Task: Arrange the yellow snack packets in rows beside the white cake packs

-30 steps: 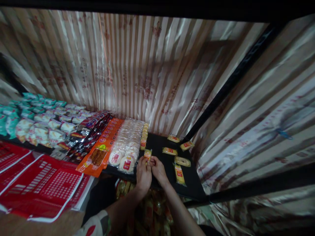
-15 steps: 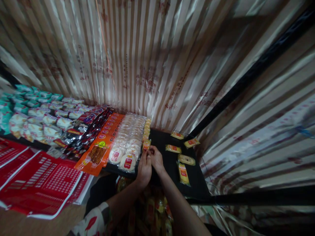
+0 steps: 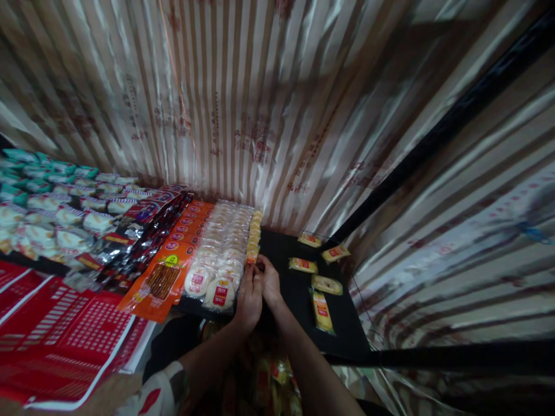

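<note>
My left hand (image 3: 248, 299) and my right hand (image 3: 269, 283) meet at the near end of a row of small yellow snack packets (image 3: 254, 238) on a black shelf (image 3: 342, 338). Both pinch one yellow packet (image 3: 252, 255) with a red label, and it sits at the front of that row, beside the clear packs of round white cakes (image 3: 219, 260). Several loose yellow packets (image 3: 321, 309) lie scattered on the bare black surface to the right of my hands.
Orange sausage packs (image 3: 163, 278), dark foil packs (image 3: 143, 231) and white and teal packets (image 3: 52, 214) fill the shelf leftward. Red printed sheets (image 3: 60, 335) lie at the lower left. Striped shiny fabric (image 3: 243, 104) backs the shelf. A bag of more yellow packets (image 3: 273, 375) sits below.
My hands carried the yellow packet away from me, from in front of the row to the row's near end. The camera view shifted slightly.
</note>
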Demonstrator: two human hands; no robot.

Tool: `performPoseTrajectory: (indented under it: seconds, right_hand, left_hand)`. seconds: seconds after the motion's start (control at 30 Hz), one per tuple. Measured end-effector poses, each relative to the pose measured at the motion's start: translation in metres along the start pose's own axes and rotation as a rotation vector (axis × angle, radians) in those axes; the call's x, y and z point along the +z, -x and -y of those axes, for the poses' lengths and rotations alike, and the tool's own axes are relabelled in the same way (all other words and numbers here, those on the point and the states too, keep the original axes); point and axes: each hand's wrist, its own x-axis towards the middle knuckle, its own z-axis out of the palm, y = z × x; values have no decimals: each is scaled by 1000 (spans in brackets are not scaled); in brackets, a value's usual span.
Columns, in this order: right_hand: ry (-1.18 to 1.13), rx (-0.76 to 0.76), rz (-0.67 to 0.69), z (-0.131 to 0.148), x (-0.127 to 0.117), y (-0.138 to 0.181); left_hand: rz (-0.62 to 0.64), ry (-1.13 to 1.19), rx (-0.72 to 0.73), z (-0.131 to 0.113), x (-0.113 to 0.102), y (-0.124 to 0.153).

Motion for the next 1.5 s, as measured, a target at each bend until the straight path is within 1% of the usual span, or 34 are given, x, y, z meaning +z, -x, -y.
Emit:
performPoseTrajectory:
  seconds: [0.07, 0.2, 0.3, 0.5, 0.6, 0.73, 0.83, 0.93, 1.07, 1.13, 1.2, 1.27, 1.33, 1.4, 1.5]
  right_hand:
    - [29, -8, -26, -2, 1, 0]
    - [94, -47, -53, -1, 1, 1]
    - [169, -30, -32, 3, -1, 1]
    - [267, 0, 20, 9, -3, 0]
    - [262, -8, 8, 6, -2, 2]
    - [183, -36, 5, 2, -1, 7]
    - [184, -55, -19, 1, -5, 11]
    - [307, -130, -48, 3, -20, 13]
    - [524, -261, -103, 3, -58, 6]
    - [628, -267, -137, -1, -82, -2]
    - [720, -237, -156, -8, -105, -9]
    - [793, -171, -134, -15, -124, -17]
    - [832, -131, -79, -22, -138, -25]
    - [849, -135, 4, -26, -147, -31]
    - [873, -169, 106, -25, -152, -39]
  left_hand:
    - [1, 3, -5, -1, 0, 0]
    - [51, 27, -15, -2, 1, 0]
    - [57, 40, -25, -3, 3, 1]
    - [24, 55, -10, 0, 7, 1]
    - [20, 31, -1, 1, 7, 1]
    - [8, -20, 6, 3, 7, 2]
    - [-2, -39, 33, 6, 9, 4]
    - [-19, -33, 52, 11, 14, 7]
    - [-2, 5, 46, 13, 25, 12]
    - [16, 23, 36, 12, 32, 15]
    - [37, 20, 19, 10, 38, 17]
    - [63, 3, -1, 9, 45, 19]
    - [79, -10, -19, 8, 52, 20]
    - [77, -11, -32, 9, 58, 20]
    - [73, -10, -40, 10, 65, 16]
